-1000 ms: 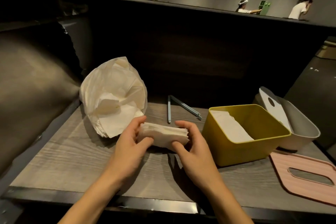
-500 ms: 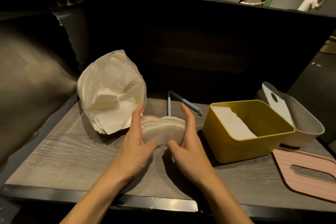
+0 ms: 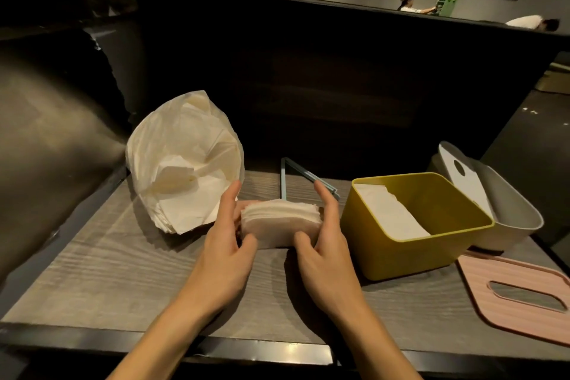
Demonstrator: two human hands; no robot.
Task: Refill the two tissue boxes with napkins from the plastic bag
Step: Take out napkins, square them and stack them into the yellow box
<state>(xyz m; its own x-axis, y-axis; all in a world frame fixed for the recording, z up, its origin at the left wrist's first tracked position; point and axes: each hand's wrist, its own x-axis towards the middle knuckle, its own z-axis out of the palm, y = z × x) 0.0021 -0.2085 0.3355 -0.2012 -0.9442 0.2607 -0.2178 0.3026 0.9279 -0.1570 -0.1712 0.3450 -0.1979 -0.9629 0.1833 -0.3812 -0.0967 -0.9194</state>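
1. Near edge of table (image 3: 129, 281): metal-trimmed lip, both forearms come in over it. Bare wood between the lip and the hands, so there's room to work.
2. Left hand (image 3: 223, 251) and right hand (image 3: 324, 256) clasp a napkin stack (image 3: 279, 222) from either side, approx. mid-table. Fingers lie fairly straight along the stack's ends and thumbs press its near face, so I'd call it squaring up rather than a curled grip. Can't tell if the stack rests on the wood or sits just above it.
3. Right of the hands: yellow box (image 3: 401, 256), lid off, just beside the right hand. A few napkins (image 3: 390, 214) lean against its left inner wall; the rest looks unfilled. Judgement: refill started, not done.
4. Near-right corner: pink slotted lid (image 3: 505, 302) lies flat on the table, partly cut off by the frame. It's in the way of any wide swing to the right.
5. Left-back: plastic bag (image 3: 185, 160), mouth open toward the hands, plenty of napkins inside.
6. Back-right: grey box (image 3: 509, 219) touches the yellow one, with a white lid (image 3: 465, 179) propped in it. Contents hidden; probably still to fill.
7. Back-centre: thin metal piece (image 3: 296, 176) ahead of the hands; dark wall right behind.
8. Left: padded seat back crowds that edge.
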